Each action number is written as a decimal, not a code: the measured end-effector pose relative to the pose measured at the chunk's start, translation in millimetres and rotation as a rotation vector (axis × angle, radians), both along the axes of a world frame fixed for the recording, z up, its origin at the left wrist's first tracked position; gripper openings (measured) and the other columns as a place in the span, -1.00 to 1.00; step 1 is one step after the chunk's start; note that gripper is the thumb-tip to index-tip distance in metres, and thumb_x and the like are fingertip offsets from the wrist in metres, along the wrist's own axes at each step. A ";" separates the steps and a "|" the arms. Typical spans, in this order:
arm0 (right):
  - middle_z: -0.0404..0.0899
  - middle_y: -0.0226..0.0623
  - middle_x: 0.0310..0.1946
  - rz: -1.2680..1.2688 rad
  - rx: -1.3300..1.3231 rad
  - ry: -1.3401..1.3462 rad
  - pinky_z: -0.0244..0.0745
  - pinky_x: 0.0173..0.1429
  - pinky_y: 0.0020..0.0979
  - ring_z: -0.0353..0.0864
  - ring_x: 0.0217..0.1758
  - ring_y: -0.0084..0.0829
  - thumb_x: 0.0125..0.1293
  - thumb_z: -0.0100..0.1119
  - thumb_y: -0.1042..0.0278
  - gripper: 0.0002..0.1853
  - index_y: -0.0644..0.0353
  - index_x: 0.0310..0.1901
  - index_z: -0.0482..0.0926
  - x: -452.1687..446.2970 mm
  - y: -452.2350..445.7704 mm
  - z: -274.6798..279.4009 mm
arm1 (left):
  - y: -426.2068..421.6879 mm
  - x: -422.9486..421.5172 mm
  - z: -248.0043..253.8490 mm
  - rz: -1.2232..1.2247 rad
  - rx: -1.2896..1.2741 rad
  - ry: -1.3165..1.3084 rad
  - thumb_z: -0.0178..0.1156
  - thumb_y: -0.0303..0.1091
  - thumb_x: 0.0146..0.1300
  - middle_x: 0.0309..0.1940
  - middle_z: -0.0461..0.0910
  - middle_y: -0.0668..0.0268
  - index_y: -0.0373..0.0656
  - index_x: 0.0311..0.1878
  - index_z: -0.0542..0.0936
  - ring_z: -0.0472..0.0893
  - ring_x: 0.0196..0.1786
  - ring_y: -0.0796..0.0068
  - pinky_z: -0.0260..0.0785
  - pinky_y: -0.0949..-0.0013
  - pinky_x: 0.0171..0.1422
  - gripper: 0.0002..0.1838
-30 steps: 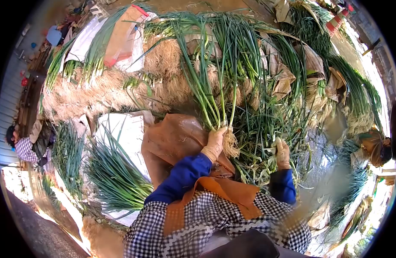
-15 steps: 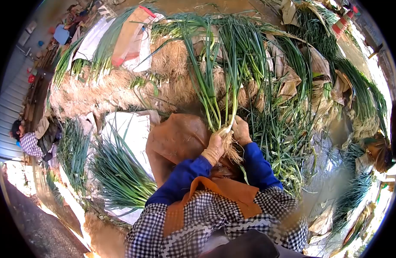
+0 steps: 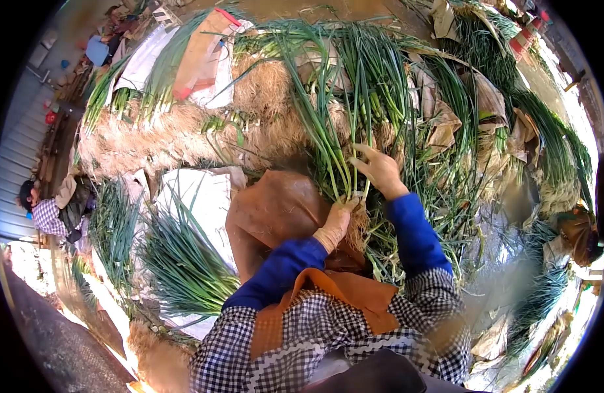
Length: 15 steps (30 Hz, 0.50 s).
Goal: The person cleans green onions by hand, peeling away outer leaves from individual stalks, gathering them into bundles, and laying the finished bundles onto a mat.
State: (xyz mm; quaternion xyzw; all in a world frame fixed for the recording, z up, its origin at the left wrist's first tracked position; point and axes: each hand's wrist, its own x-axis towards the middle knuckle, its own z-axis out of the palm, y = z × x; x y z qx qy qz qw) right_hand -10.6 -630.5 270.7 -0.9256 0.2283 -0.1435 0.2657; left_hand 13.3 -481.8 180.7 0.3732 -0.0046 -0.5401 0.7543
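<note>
My left hand (image 3: 336,221) is closed round the white lower ends of a few green onions (image 3: 331,157), above my lap. Their long leaves stretch away from me, and pale stringy roots (image 3: 358,229) hang beside the fist. My right hand (image 3: 382,171) is just right of the stalks, fingers apart and nothing held in them. Its fingertips are close to a stalk; whether they touch it I cannot tell. A brown apron (image 3: 272,203) covers my knees beneath the hands.
Rows of green onions with matted roots (image 3: 144,147) lie ahead. Loose leaves (image 3: 423,209) are heaped at my right. A trimmed-looking bunch of green onions (image 3: 187,262) rests on a white sheet (image 3: 200,193) at left. Another person (image 3: 49,216) sits at far left.
My right hand has let go near the root end and moved up and right along the stalks, its fingers opening. My left hand keeps its grip, shifted slightly right.
</note>
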 end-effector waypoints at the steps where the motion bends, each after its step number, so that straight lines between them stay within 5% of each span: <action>1: 0.60 -0.11 -0.24 0.030 0.024 0.092 0.44 -0.07 -0.21 0.57 -0.13 -0.13 0.20 0.12 -0.01 -0.54 0.01 0.08 0.47 27.6 -5.1 -1.5 | 0.3 -0.8 3.1 -0.004 0.056 -0.035 0.02 -0.43 0.30 -0.41 0.45 0.34 -0.26 -0.07 0.47 0.38 -0.45 0.56 0.26 0.53 -0.36 -0.81; 5: 0.61 -0.20 -0.30 0.346 -0.340 0.594 0.47 -0.13 -0.17 0.60 -0.21 -0.16 0.23 0.02 0.17 -0.73 0.04 -0.08 0.50 98.4 -25.1 -23.8 | 2.0 2.3 -23.7 -0.003 -0.198 0.084 0.01 -0.48 0.30 -0.31 0.48 0.26 -0.32 -0.06 0.46 0.45 -0.39 0.46 0.31 0.44 -0.36 -0.81; 6: 0.59 -0.23 -0.42 0.419 -0.436 0.402 0.49 -0.24 -0.16 0.61 -0.32 -0.21 0.25 -0.08 0.24 -0.80 0.07 -0.17 0.48 104.4 -41.5 -52.9 | 3.9 3.0 -14.5 -0.023 -0.191 0.084 0.00 -0.51 0.30 -0.33 0.47 0.24 -0.34 -0.07 0.46 0.45 -0.39 0.44 0.29 0.45 -0.39 -0.82; 8: 0.56 -0.27 -0.49 0.180 -0.519 0.557 0.51 -0.30 -0.20 0.59 -0.41 -0.27 0.29 -0.13 0.23 -0.81 0.05 -0.22 0.48 104.2 -44.6 7.4 | 3.0 6.4 -14.3 -0.049 -0.213 0.095 0.00 -0.51 0.30 -0.35 0.47 0.25 -0.34 -0.07 0.47 0.45 -0.40 0.46 0.29 0.46 -0.39 -0.81; 11: 0.57 -0.31 -0.47 -0.203 -0.253 -0.254 0.51 -0.30 -0.34 0.59 -0.45 -0.30 0.25 0.08 0.17 -0.81 0.10 -0.29 0.52 68.7 -125.1 24.0 | 4.0 2.0 -31.1 -0.025 -0.118 -0.047 0.02 -0.48 0.29 -0.35 0.50 0.29 -0.33 -0.04 0.50 0.47 -0.40 0.51 0.35 0.49 -0.38 -0.78; 13: 0.49 -0.41 -0.56 -0.331 -0.111 -0.569 0.39 -0.30 -0.50 0.48 -0.44 -0.51 0.27 0.13 0.23 -0.87 0.07 -0.32 0.51 3.5 -154.5 60.6 | 1.1 3.8 -30.7 -0.015 0.017 -0.001 0.04 -0.45 0.28 -0.32 0.51 0.21 -0.39 0.01 0.41 0.52 -0.33 0.40 0.42 0.41 -0.35 -0.72; 14: 0.46 -0.44 -0.58 -0.336 0.191 -0.606 0.37 -0.27 -0.53 0.43 -0.46 -0.60 0.30 0.10 0.25 -0.88 0.07 -0.32 0.52 -38.0 -147.4 92.2 | 0.7 5.0 -30.3 -0.026 0.003 0.036 0.04 -0.47 0.27 -0.33 0.52 0.21 -0.38 0.00 0.42 0.55 -0.31 0.38 0.45 0.40 -0.30 -0.73; 15: 0.44 -0.45 -0.59 -0.398 0.166 -0.510 0.41 -0.20 -0.47 0.44 -0.48 -0.59 0.31 0.03 0.34 -0.91 0.09 -0.32 0.52 -80.5 -155.3 100.7 | 2.2 5.5 -30.1 -0.038 -0.008 0.076 0.03 -0.48 0.26 -0.33 0.53 0.21 -0.37 -0.01 0.43 0.57 -0.29 0.35 0.48 0.39 -0.26 -0.74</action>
